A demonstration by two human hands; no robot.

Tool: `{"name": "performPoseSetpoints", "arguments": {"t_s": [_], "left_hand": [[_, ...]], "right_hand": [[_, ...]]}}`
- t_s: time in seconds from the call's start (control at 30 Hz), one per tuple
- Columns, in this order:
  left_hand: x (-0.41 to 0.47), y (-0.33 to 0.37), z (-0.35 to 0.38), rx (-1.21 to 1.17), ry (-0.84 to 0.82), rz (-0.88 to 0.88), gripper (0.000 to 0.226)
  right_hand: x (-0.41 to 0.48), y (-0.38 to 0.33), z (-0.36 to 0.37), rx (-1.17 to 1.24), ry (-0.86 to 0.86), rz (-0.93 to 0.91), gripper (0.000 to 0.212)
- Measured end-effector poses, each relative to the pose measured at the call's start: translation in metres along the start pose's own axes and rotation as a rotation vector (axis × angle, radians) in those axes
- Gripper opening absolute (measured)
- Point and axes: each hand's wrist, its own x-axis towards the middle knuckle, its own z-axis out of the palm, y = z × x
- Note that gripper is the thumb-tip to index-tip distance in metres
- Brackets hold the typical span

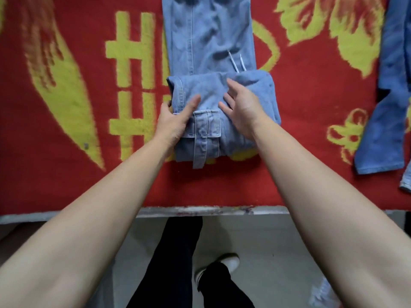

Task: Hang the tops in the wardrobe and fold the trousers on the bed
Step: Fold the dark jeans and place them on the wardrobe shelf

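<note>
The light-blue jeans (211, 41) were laid at the middle of the red blanket (66, 185), over its yellow writing (131, 63). Their folded end was gripped by the left hand (175, 121); the right hand (242, 107) was spread over it.

The person wears black trousers (178, 252) and a white shoe (229, 262), forearms (111, 207) bare.

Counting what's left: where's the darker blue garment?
Head view: the darker blue garment lies far right on the red blanket, right of the light jeans.
</note>
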Motion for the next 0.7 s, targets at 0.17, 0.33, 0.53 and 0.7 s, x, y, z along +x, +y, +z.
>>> {"name": "performPoseSetpoints", "arguments": {"t_s": [0.17,0.33,0.53,0.7], "left_hand": [[0.037,-0.007,0.002,0.187,0.166,-0.052,0.053],[0.051,-0.030,0.007,0.285,0.330,-0.048,0.046],[0.085,-0.033,0.008,0.585,0.256,-0.070,0.052],[0.084,-0.013,0.005,0.657,0.231,-0.157,0.054]], "right_hand": [[0.003,0.007,-0.030,-1.048,0.406,-0.675,0.038],[0.019,0.030,-0.056,-1.565,0.360,-0.416,0.069],[0.065,0.039,-0.062,-1.578,0.261,-0.211,0.076],[0.062,0.011,-0.060,-1.606,0.334,-0.366,0.064]]}}
